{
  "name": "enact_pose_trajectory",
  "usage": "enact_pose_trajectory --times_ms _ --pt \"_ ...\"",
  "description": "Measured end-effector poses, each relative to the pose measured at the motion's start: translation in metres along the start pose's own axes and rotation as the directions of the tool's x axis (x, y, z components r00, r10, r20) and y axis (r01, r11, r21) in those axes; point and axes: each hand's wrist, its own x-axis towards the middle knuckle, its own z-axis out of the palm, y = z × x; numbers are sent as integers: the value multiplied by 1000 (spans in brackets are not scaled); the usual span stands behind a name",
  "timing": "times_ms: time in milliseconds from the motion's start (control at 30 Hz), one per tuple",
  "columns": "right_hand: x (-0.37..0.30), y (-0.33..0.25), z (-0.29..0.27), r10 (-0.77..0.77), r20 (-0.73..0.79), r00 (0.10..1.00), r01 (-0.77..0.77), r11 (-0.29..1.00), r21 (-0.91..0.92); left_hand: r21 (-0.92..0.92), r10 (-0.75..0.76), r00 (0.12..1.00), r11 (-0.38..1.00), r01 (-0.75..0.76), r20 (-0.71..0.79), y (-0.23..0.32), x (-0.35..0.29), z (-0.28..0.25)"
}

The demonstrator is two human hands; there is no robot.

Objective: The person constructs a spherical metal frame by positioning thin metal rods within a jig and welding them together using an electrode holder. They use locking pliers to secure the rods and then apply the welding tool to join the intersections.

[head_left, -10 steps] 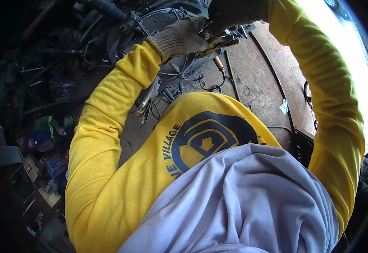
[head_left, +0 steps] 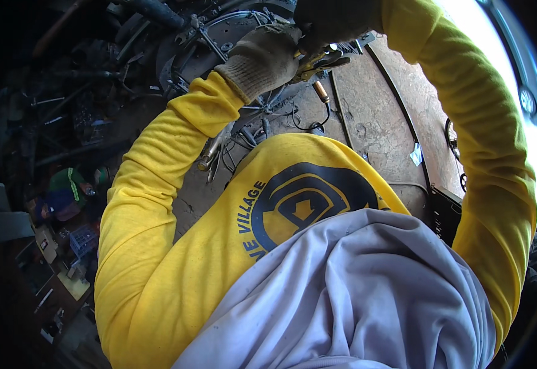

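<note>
My left hand (head_left: 262,56), in a knitted work glove, is closed at the top centre. A brass-coloured, clamp-like metal tool (head_left: 314,66) with a dark lever sticks out beside its fingers. My right hand (head_left: 337,23), in a darker glove, bends in from the upper right and meets the left one above this tool. Its fingers are curled in shadow, and what they hold is hidden. Beyond my left hand lies a round assembly of metal rods and discs (head_left: 210,46). Just below the tool, a copper-coloured cylinder (head_left: 320,92) hangs on a black cable.
Metal pipe pieces (head_left: 212,152) lie near my left forearm. Long dark bars (head_left: 397,92) cross the worn floor (head_left: 367,117). A black slotted box (head_left: 443,212) stands by my right arm. At far left are a person (head_left: 65,187) and a blue crate (head_left: 82,241); a vehicle (head_left: 526,98) shows at right.
My right hand has shifted slightly left, closer over my left hand. The left wrist has turned and moved a little to the right; the brass-coloured tool stays nearly in place.
</note>
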Motion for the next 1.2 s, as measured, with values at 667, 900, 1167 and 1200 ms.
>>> enact_pose_trajectory --times_ms 667,900,1167,1200 --pt "1 57 81 327 -234 916 118 337 934 -103 -182 969 974 200 166 4 8 -5" --pt "-2 63 162 292 -469 834 457 112 882 -203 -82 979 972 120 184 -2 4 -23" --pt "-21 25 254 750 -224 622 641 -323 696 -204 296 928 917 -343 -227 -75 -27 -51" --pt "-17 21 275 745 -223 628 644 -337 687 -199 293 932 921 -335 -212 -83 -35 -52"
